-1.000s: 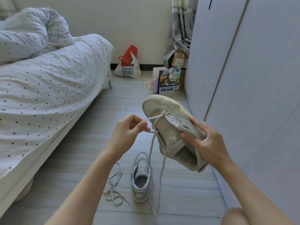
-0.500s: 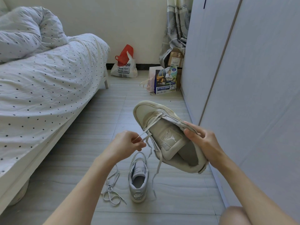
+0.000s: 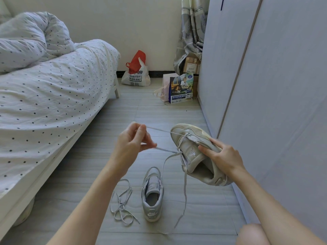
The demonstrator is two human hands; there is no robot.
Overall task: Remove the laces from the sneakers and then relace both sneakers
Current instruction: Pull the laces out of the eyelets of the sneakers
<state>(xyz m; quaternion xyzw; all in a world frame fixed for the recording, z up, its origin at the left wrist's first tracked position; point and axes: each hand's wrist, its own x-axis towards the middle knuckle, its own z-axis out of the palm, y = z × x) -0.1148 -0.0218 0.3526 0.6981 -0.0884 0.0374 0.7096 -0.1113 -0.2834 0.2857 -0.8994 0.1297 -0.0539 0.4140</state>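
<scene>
**Lace coming out of the held sneaker**

The risk I see: the lace (image 3: 159, 149) is snagging in an eyelet, jerking the sneaker (image 3: 194, 156) from the grip. The left hand (image 3: 131, 144), left of the sneaker, is pinching the lace with fingers nearly closed. The right hand (image 3: 223, 159) is gripping the sneaker's collar. A second sneaker (image 3: 152, 195) is sitting below on the floor, its loose lace (image 3: 122, 204) beside it.

The left hand (image 3: 131, 142), which a second ago pinches the lace (image 3: 160, 149) right against the held sneaker (image 3: 194, 152), now sits well away from that sneaker, out toward the bed side. The lace runs taut in two strands from the pinching fingers to the sneaker's eyelets. The sneaker itself hangs lower and closer to the wardrobe.
</scene>
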